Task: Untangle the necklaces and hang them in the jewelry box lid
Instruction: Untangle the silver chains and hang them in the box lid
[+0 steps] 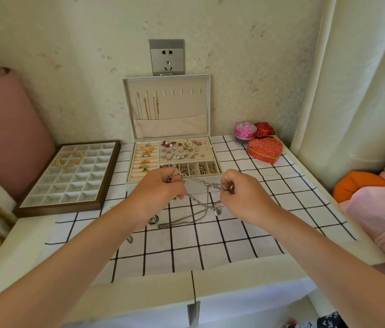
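Necklaces (201, 197) (tangled silver chains), centre of frame: strung btwn both hands just in front of the open jewelry box (213, 147), w/ loops drooping to the checked cloth (210, 237), where the lower ends lie. Left hand (160, 192), centre-left: fingers curled, fingertips pinching one end of the tangle. Right hand (241, 195), centre-right: fingers curled tight, clamped on the bunched chains at the other end. Jewelry box lid (186, 107), upper centre, stands upright against the wall; two gold chains (151, 107) hang from hooks at its left side, lower ends tucked in the pocket. Ring (153, 220) lies on the cloth under the left wrist. Wooden tray (59, 210), left of frame, holds a coiled gold necklace (69, 158). Heart-shaped red box (264, 150), right of the jewelry box.
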Available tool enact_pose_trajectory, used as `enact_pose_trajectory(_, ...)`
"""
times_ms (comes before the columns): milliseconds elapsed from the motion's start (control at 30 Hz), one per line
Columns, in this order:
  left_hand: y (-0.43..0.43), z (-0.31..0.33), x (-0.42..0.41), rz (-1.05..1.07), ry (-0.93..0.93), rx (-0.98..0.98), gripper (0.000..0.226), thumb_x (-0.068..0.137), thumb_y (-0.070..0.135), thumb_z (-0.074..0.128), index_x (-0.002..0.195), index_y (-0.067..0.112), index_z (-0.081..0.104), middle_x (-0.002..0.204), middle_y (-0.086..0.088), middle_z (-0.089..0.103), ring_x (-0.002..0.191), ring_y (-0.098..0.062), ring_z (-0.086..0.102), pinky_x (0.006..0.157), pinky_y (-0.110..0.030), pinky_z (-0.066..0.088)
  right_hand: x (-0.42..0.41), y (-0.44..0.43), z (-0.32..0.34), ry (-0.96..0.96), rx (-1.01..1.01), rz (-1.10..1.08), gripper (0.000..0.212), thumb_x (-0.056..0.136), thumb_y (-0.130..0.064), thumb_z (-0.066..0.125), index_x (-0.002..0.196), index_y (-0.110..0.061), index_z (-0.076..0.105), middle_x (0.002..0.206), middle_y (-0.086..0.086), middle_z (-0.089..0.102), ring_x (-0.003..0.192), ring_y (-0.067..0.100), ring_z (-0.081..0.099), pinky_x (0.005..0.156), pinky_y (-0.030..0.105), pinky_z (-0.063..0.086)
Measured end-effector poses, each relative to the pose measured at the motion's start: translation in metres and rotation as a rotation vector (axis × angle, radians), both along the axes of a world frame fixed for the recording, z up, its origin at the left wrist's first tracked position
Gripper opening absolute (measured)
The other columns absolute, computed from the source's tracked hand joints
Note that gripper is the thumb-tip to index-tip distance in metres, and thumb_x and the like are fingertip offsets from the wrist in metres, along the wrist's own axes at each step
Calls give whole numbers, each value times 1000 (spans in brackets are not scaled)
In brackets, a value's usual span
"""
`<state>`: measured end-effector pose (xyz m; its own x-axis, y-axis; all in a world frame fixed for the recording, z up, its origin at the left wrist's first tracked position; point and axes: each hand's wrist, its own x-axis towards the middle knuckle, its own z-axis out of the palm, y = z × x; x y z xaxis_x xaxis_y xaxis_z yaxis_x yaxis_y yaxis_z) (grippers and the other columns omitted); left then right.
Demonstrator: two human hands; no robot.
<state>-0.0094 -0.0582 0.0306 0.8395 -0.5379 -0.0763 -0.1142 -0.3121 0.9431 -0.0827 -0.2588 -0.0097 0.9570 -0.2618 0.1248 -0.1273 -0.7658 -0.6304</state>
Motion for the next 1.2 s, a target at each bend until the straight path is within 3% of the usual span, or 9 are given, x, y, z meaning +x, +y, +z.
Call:
enact_pose_trajectory(100, 0, -1, -1, 16, 182, -158, 42, 88, -9, 58, 63, 17, 36, 55, -1, 41, 52, -14, 49, 93, -40, 52, 1, 0, -2, -32, 71, -78, 12, 89, -16, 63, 95, -24, 57, 90, -10, 62, 67, 11, 57, 67, 34, 50)
enact_pose_trajectory(200, -1, -1, -4, -9, 347, -291, 36, 92, -8, 55, 69, 15, 38, 52, 3, 51, 59, -19, 49, 89, -39, 58, 0, 2, -6, 0, 22, -105, 13, 87, -32, 70, 90, -28, 58, 87, -11, 63, 73, 5, 57, 67, 29, 48)
enact_pose_trajectory(333, -1, -7, -9, -61, 488, -421, 31, 93, -6, 54, 73, 13, 41, 59, -2, 47, 57, -17, 57, 105, -49, 47, -4, 13, -5, 102, -159, -91, 32, 87, -50, 64, 69, -24, 60, 67, -7, 61, 66, 10, 58, 56, 27, 42)
enact_pose_trajectory(467, 1, -9, -6, -80, 490, -435, 28, 93, -3, 56, 74, 14, 45, 69, -8, 37, 69, -26, 51, 82, -34, 58, -5, 34, -3, 164, -188, -5, 29, 81, -53, 63, 71, -27, 65, 70, -10, 63, 70, 8, 59, 59, 25, 44)
enact_pose_trajectory(600, 7, -6, -3, -93, 496, -419, 30, 94, -2, 56, 71, 14, 45, 67, -6, 38, 60, -17, 48, 77, -32, 57, -1, 53, -12, 150, -258, 45, 32, 75, -63, 70, 80, -32, 74, 75, -12, 67, 71, 5, 62, 62, 26, 50)
enact_pose_trajectory(667, 11, -3, -1, -96, 488, -392, 31, 94, 0, 56, 68, 15, 45, 64, -5, 38, 55, -15, 46, 82, -38, 54, 3, 57, -14, 154, -235, 45, 25, 79, -55, 72, 80, -30, 75, 75, -12, 68, 71, 8, 62, 60, 25, 48)
enact_pose_trajectory(767, 20, -1, 6, -67, 398, -271, 32, 94, 4, 58, 68, 18, 46, 62, -1, 38, 54, -13, 39, 51, -25, 43, 8, 59, -13, 176, -249, 73, 19, 85, -47, 70, 83, -29, 76, 80, -13, 71, 73, 6, 63, 62, 24, 49)
enact_pose_trajectory(833, 27, 2, 11, -13, 317, -168, 31, 93, 7, 60, 71, 21, 45, 62, 3, 40, 55, -12, 37, 41, -19, 29, 11, 58, -11, 222, -284, 117, 20, 88, -46, 67, 85, -29, 76, 82, -12, 71, 75, 7, 63, 66, 27, 53)
enact_pose_trajectory(1200, 40, 7, 17, -79, 190, 333, 14, 94, 21, 60, 83, 19, 52, 67, 4, 50, 48, -8, 35, 42, -20, 25, 9, 7, 8, 522, -413, 147, 21, 92, -46, 64, 92, -27, 74, 90, -5, 70, 86, 18, 64, 71, 30, 47)
